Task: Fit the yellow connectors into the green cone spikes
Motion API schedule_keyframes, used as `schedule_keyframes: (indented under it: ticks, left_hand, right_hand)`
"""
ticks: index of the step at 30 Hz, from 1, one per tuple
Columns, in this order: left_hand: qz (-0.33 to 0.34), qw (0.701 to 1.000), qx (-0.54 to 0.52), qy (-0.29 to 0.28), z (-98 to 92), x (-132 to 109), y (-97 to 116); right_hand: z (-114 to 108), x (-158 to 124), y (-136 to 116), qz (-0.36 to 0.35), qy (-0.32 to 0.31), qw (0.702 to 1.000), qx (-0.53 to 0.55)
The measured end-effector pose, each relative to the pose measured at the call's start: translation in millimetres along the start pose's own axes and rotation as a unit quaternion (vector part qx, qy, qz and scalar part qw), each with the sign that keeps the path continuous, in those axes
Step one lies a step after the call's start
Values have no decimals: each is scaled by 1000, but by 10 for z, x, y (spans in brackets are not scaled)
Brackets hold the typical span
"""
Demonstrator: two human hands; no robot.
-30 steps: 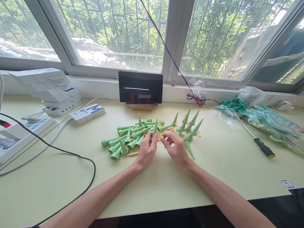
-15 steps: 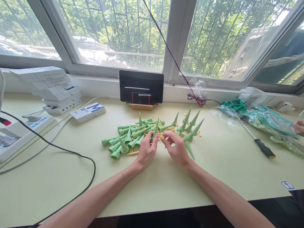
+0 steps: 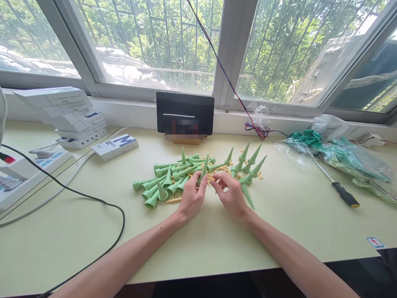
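Note:
My left hand [image 3: 192, 193] is closed around a green plastic watering spike [image 3: 204, 167], its cone pointing up. A small yellow plastic valve [image 3: 211, 179] sits at the spike's side, pinched by the fingertips of my right hand [image 3: 230, 193]. My fingers partly cover where the two parts meet. To the left lies a pile of green spikes and tubes [image 3: 151, 200], with yellow pieces [image 3: 174, 200] among them. Right of my hands stand several green spikes with yellow valves fitted [image 3: 256, 169]. One more green cone [image 3: 247, 194] lies near my right hand.
A screwdriver [image 3: 345, 194] and green plastic bags [image 3: 353, 159] lie at the right. A dark tablet [image 3: 185, 109] stands at the back. White boxes [image 3: 74, 120], a power strip [image 3: 37, 178] and a black cable [image 3: 119, 207] occupy the left.
Another person's hand at the right edge has gone out of view. My own hands and the parts in them have hardly moved.

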State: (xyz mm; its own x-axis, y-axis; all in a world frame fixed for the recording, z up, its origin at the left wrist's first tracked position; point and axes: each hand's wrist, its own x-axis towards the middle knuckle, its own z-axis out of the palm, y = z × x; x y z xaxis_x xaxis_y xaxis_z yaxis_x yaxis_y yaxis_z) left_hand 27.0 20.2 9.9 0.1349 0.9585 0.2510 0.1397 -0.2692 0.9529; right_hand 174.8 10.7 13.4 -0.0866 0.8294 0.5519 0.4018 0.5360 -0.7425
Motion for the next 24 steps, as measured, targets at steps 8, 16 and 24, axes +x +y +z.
schedule_keyframes:
  ticks: [8, 16, 24]
  left_hand:
    - [11, 1000, 10, 4, 4, -1, 11]
    - [15, 1000, 15, 4, -1, -3, 28]
    - [13, 999, 30, -7, -6, 0, 13]
  right_hand:
    - [6, 0, 4, 11, 0, 1000, 2]
    - [4, 0, 11, 21, -2, 1000, 7]
    - [-8, 4, 15, 40, -17, 999, 2]
